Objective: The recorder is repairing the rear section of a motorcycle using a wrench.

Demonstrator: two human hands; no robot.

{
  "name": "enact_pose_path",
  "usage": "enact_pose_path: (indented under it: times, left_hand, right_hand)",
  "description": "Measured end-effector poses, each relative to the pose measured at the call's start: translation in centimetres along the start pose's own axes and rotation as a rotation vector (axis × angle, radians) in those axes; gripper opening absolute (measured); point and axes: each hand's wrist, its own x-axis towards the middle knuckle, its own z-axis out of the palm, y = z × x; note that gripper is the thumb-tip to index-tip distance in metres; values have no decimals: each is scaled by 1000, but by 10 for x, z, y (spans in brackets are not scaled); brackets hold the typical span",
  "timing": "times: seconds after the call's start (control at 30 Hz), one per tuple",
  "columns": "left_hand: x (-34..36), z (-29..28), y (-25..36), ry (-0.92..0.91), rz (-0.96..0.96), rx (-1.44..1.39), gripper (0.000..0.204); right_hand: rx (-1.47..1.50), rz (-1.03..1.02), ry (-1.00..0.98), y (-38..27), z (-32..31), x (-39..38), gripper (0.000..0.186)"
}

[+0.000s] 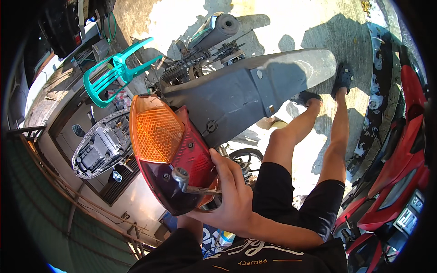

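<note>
Here, I see right fingers [223,167] clamped on the tail light [159,132], forearm [284,230] slanting below; left fingers hidden, unreadable; sunlit concrete [309,13] beyond.

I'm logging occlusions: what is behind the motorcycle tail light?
A dark grey rear fender extends from behind the tail light; the left forearm runs behind it. The light's back, any mounting there and the left hand are covered.

Open-air yard, set up like a motorcycle workshop
Sunlit concrete [291,20] at top, 1 green chair [119,69] upper left, 1 tail light [180,148] and 1 fender [239,93] near centre, red motorcycle bodywork [396,167] along the right edge.
</note>
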Motion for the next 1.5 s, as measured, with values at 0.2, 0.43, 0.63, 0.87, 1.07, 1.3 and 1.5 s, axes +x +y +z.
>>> enact_pose_path:
  times: [0.2, 0.43, 0.63, 0.87, 1.07, 1.3, 1.5]
  left_hand:
    - [-26, -21, 16, 189, 87, -133, 45]
    - [-19, 20, 42, 114, 31, -138, 47]
    - [-22, 21, 46, 128, 81, -49, 36]
    - [-25, 20, 43, 160, 101, -113, 32]
    - [-26, 21, 39, 156, 101, -112, 34]
    - [-26, 18, 39, 164, 110, -156, 38]
    - [-30, 13, 38, 179, 26, -304, 36]
  right_hand:
    - [77, 104, -51, 7, 4, -2, 112]
    - [-138, 57, 37, 11, 3, -16, 105]
    - [-175, 18, 175, 12, 5, -24, 87]
    - [-261, 15, 266, 15, -1, -35, 79]
    - [-100, 164, 232, 5, -7, -31, 97]
    - [-264, 63, 251, 18, -28, -33, 68]
    - [-312, 116, 247, -2, -30, -36, 69]
